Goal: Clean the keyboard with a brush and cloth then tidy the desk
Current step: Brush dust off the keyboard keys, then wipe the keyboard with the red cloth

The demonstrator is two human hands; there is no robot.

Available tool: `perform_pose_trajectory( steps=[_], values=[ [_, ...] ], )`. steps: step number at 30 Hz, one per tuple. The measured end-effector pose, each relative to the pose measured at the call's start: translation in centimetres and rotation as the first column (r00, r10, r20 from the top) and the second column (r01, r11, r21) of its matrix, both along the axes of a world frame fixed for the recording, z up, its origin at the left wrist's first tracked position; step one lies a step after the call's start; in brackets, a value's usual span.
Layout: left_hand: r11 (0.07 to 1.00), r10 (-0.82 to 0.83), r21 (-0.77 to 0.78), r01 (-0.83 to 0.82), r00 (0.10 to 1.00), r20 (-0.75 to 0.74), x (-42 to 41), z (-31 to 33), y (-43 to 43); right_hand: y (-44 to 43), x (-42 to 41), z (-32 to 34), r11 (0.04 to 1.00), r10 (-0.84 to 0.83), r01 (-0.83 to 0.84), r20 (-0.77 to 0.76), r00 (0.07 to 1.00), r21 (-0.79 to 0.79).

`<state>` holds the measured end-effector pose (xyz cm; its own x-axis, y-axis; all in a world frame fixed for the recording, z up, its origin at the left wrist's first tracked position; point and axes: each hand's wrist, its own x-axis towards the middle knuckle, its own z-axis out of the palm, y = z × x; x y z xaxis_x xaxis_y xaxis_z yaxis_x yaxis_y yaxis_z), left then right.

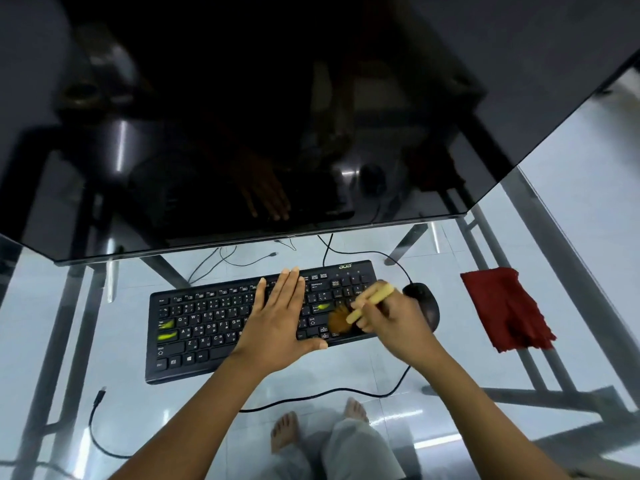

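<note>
A black keyboard (pixel 207 323) lies on the glass desk (pixel 398 368) in front of a dark monitor. My left hand (pixel 277 320) rests flat on the keyboard's middle, fingers together and pointing away, holding nothing. My right hand (pixel 398 323) grips a wooden-handled brush (pixel 367 306). Its brown bristles (pixel 337 320) touch the keys at the keyboard's right end and look blurred. A red cloth (pixel 505 308) lies crumpled on the desk to the right, apart from both hands.
A black mouse (pixel 424 301) sits just right of the keyboard, behind my right hand, its cable looping along the desk's front. A loose USB cable (pixel 98 403) lies at front left. The large monitor (pixel 242 116) overhangs the desk's back. Legs and bare feet show through the glass.
</note>
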<state>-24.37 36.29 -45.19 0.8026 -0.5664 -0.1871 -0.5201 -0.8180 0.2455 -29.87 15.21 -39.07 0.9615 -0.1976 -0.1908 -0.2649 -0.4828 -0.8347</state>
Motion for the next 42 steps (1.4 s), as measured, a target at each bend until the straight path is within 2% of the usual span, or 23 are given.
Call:
perform_pose_trajectory(
  steps=[1,3,4,5,7,8,9,11,12,13,16,17,18,19,21,23,24,28,32,34,37,40,42],
  values=[
    [1.0,-0.001,-0.001,0.001,1.0,0.001,0.0,0.0,0.0,-0.5,-0.2,-0.5,0.998,-0.021,0.023,0.027,0.999,-0.053],
    [1.0,0.0,-0.016,0.0,1.0,-0.008,0.1,-0.1,-0.1,-1.8,-0.5,-0.7,0.962,-0.182,0.211,0.167,0.969,-0.176],
    [1.0,0.002,-0.017,-0.002,1.0,-0.014,0.1,-0.2,-0.1,-2.2,-0.7,-0.5,0.95,-0.25,0.282,0.217,0.944,-0.132],
    [1.0,0.002,-0.013,-0.002,1.0,-0.015,0.1,-0.2,-0.2,-2.3,-1.0,-0.3,0.957,-0.263,0.284,0.217,0.94,-0.068],
    [1.0,0.003,-0.004,-0.003,1.0,-0.016,0.1,-0.2,-0.3,-1.7,-1.6,-0.3,0.987,-0.154,0.15,0.085,0.984,0.049],
    [1.0,0.006,0.001,-0.006,1.0,-0.016,0.0,-0.1,-0.4,-1.5,-2.0,-0.3,0.994,-0.089,0.087,0.03,0.996,0.061],
    [1.0,0.008,0.002,-0.008,1.0,-0.018,0.0,0.0,-0.5,-1.8,-2.1,-0.7,0.995,-0.091,0.09,0.019,0.996,0.051],
    [1.0,0.003,-0.013,-0.003,1.0,-0.022,-0.1,0.4,-0.9,-3.3,-2.1,-1.0,0.963,-0.266,0.268,0.083,0.96,-0.021],
    [1.0,-0.001,-0.019,0.001,1.0,-0.02,-0.2,0.6,-1.3,-3.9,-2.1,-0.8,0.935,-0.35,0.355,0.124,0.928,-0.019],
    [1.0,-0.007,-0.024,0.007,1.0,-0.02,-0.3,0.8,-1.7,-4.1,-2.2,-0.6,0.927,-0.372,0.374,0.138,0.918,0.016],
    [0.999,-0.042,-0.02,0.042,0.999,-0.016,-0.2,1.2,-3.4,-3.2,-2.8,-0.5,0.987,-0.152,0.15,0.024,0.988,0.056],
    [0.998,-0.051,-0.024,0.051,0.999,-0.013,-0.1,1.3,-4.1,-3.3,-3.1,-0.8,0.992,-0.124,0.124,-0.009,0.992,0.032],
    [0.998,-0.061,-0.034,0.06,0.998,-0.015,0.0,1.4,-4.7,-3.8,-3.1,-0.9,0.985,-0.17,0.17,-0.013,0.985,0.013],
    [0.996,-0.075,-0.041,0.074,0.997,-0.019,0.1,1.7,-5.6,-4.9,-3.1,-0.8,0.959,-0.28,0.279,0.009,0.96,0.038],
    [0.993,-0.112,-0.042,0.111,0.993,-0.024,0.2,2.1,-7.5,-7.6,-3.3,0.2,0.83,-0.519,0.489,0.052,0.853,0.268],
    [0.989,-0.143,-0.049,0.141,0.989,-0.027,0.3,2.6,-9.2,-9.5,-3.5,1.2,0.689,-0.638,0.547,0.04,0.769,0.476],
    [0.985,-0.165,-0.05,0.163,0.986,-0.027,0.3,2.8,-10.4,-10.5,-3.9,1.3,0.659,-0.672,0.572,0.04,0.74,0.488],
    [0.967,-0.249,-0.056,0.247,0.968,-0.032,0.2,3.2,-15.0,-12.9,-5.3,-0.5,0.67,-0.727,0.685,0.067,0.683,0.288],
    [0.95,-0.311,-0.042,0.31,0.95,-0.02,0.2,3.3,-19.4,-13.6,-6.3,-3.5,0.7,-0.713,0.713,0.098,0.695,0.043],
    [0.944,-0.329,-0.03,0.329,0.944,-0.029,0.2,3.1,-21.0,-13.4,-6.6,-4.9,0.72,-0.665,0.678,0.131,0.735,-0.148],
    [0.937,-0.348,-0.036,0.347,0.937,-0.039,0.1,2.5,-23.1,-13.4,-7.3,-6.5,0.698,-0.577,0.582,0.154,0.802,-0.417],
    [0.933,-0.359,-0.024,0.358,0.933,-0.036,0.2,1.8,-24.3,-13.6,-7.4,-7.2,0.66,-0.547,0.514,0.12,0.829,-0.547],
    [0.932,-0.362,-0.006,0.362,0.931,-0.034,0.2,1.3,-24.8,-14.3,-7.3,-7.2,0.653,-0.522,0.488,0.121,0.844,-0.579]
  ],
)
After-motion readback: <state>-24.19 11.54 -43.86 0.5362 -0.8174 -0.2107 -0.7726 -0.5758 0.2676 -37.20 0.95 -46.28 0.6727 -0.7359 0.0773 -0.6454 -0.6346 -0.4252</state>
